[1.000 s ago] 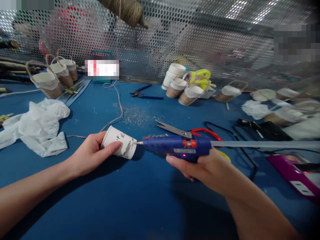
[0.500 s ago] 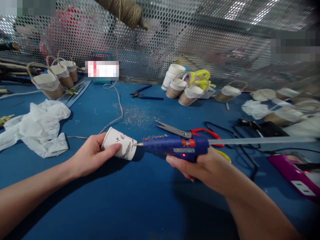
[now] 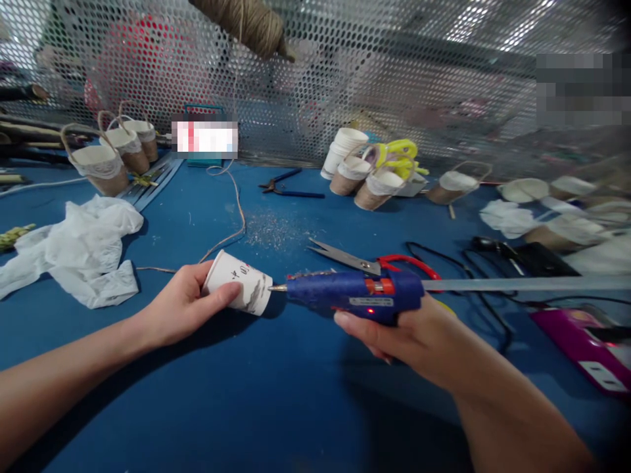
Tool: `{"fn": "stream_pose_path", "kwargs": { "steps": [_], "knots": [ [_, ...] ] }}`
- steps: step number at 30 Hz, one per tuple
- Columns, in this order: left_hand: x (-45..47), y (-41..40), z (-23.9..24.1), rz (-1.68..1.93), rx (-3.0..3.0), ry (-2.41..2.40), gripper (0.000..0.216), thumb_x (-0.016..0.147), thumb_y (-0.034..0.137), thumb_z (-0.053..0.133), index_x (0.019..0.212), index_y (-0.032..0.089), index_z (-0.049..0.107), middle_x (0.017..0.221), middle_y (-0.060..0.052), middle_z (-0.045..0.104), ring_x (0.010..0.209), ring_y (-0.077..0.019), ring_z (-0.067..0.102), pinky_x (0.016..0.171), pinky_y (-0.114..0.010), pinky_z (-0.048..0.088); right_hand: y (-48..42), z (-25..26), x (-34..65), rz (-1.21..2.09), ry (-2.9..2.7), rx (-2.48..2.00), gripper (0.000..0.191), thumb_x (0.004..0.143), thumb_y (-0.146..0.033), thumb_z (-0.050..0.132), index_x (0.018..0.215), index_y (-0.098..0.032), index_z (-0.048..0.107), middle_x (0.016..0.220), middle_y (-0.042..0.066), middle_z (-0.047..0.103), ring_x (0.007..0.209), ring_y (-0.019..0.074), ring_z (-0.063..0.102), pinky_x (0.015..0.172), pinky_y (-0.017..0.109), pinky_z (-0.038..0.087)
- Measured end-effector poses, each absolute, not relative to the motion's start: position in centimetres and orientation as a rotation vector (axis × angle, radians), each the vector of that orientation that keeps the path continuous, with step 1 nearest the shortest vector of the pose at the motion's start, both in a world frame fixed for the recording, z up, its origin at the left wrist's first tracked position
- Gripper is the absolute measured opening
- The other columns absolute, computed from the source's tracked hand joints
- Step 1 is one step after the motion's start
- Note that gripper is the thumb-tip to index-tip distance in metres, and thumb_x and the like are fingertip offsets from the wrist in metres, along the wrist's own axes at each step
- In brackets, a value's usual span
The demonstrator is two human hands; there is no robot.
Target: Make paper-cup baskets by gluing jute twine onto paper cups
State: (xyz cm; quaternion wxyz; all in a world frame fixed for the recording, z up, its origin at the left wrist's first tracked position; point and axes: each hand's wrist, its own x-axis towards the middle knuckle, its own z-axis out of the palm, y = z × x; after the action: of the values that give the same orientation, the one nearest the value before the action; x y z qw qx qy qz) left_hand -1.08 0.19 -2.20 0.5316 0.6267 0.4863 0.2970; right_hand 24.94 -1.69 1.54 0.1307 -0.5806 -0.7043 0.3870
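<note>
My left hand [image 3: 190,299] is closed around a white paper cup [image 3: 251,292] with grey ink-style print, tilted on its side above the table. In my right hand [image 3: 394,332] is a blue hot glue gun [image 3: 330,292] with a lit red light and a long clear glue stick [image 3: 503,284] out of its back. Its metal nozzle points left, at the edge of the cup's base; whether it touches is hard to tell. A thin twine [image 3: 217,246] runs across the table behind the cup. Red-handled scissors [image 3: 350,255] lie just beyond the glue gun.
Pliers [image 3: 290,192] lie farther back. Twine-wrapped cups with handles [image 3: 101,172] stand at the left, others [image 3: 377,190] at back centre. White lace fabric [image 3: 89,253] is heaped at left. A purple power strip [image 3: 576,345] and black cables lie right. A twine spool [image 3: 246,26] hangs above.
The glue gun has drawn slightly to the right, its nozzle moving from over the cup's side to the edge of its base. My left hand keeps its grip on the cup.
</note>
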Motion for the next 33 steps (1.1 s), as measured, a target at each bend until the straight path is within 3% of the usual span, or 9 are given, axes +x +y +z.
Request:
{"fn": "stream_pose_path", "kwargs": {
  "steps": [26, 33],
  "knots": [
    [-0.9, 0.5, -2.2, 0.717, 1.472, 1.176, 0.029, 0.078, 0.038, 0.052, 0.09, 0.014, 0.061, 0.081, -0.003, 0.068, 0.07, -0.0138, 0.059, 0.063, -0.021, 0.046, -2.4, 1.8, 23.9, 0.963, -1.994, -1.725, 0.04, 0.075, -0.046, 0.052, 0.047, -0.021, 0.04, 0.04, -0.004, 0.042, 0.038, 0.0082, 0.04, 0.04, 0.022, 0.036],
    [-0.9, 0.7, -2.5, 0.738, 1.5, 1.197, 0.03, 0.078, 0.04, 0.052, 0.089, 0.014, 0.062, 0.082, -0.002, 0.067, 0.071, -0.0135, 0.058, 0.065, -0.021, 0.045, -2.0, 1.3, 24.4, 0.917, -2.18, -1.565, 0.043, 0.076, -0.046, 0.051, 0.042, -0.021, 0.04, 0.038, -0.003, 0.041, 0.036, 0.0082, 0.038, 0.038, 0.023, 0.034]
  ]
}}
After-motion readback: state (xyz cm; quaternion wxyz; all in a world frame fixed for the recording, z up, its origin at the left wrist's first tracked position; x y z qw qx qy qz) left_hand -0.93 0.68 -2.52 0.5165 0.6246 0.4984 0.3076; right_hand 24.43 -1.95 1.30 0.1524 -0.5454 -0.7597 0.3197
